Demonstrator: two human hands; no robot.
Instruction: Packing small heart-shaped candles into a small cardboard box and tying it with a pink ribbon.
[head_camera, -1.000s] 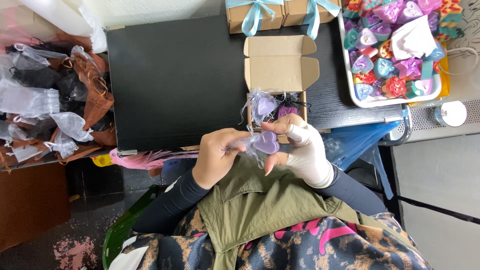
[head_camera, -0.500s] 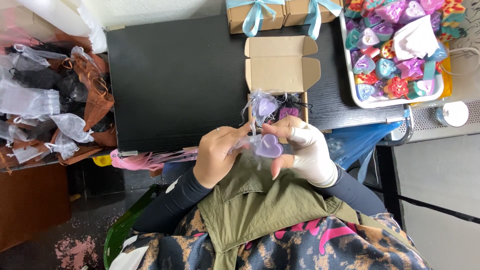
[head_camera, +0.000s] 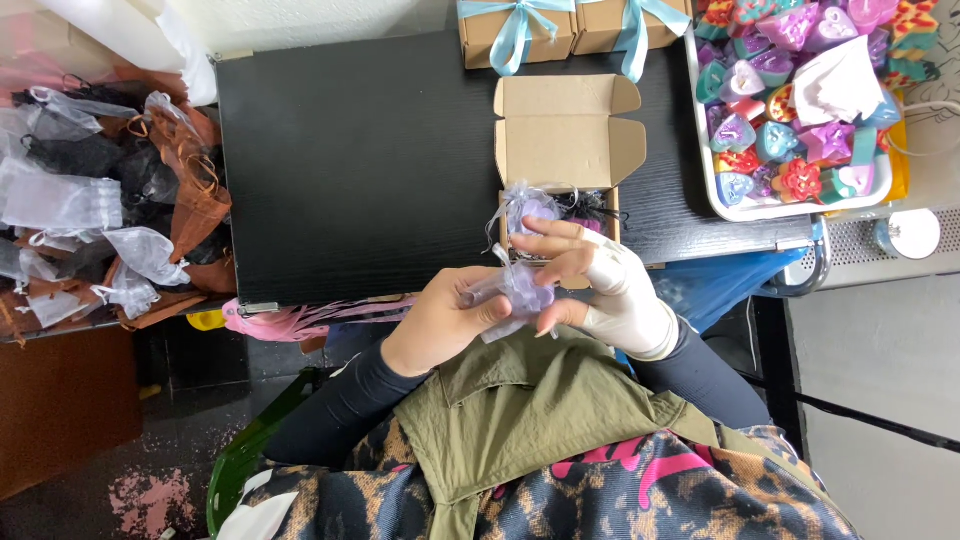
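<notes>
Both hands meet over my lap at the front edge of the black table (head_camera: 360, 160). My left hand (head_camera: 445, 320) and my right hand (head_camera: 600, 290), which wears a white wrap, pinch a small lilac organza pouch (head_camera: 520, 293) between them. Just beyond the fingers stands an open brown cardboard box (head_camera: 565, 140) with its flaps up. Another lilac pouch (head_camera: 530, 208) and some dark filling lie inside it.
A white tray (head_camera: 705, 150) of colourful heart and star shaped pieces sits at the right. Two closed boxes tied with blue ribbon (head_camera: 515, 30) stand at the far edge. A heap of sheer pouches (head_camera: 90, 200) fills the left. Pink ribbons (head_camera: 290, 318) hang off the table front.
The hands keep working the lilac pouch in place; the fingers have shifted slightly around it. Nothing else has moved.
</notes>
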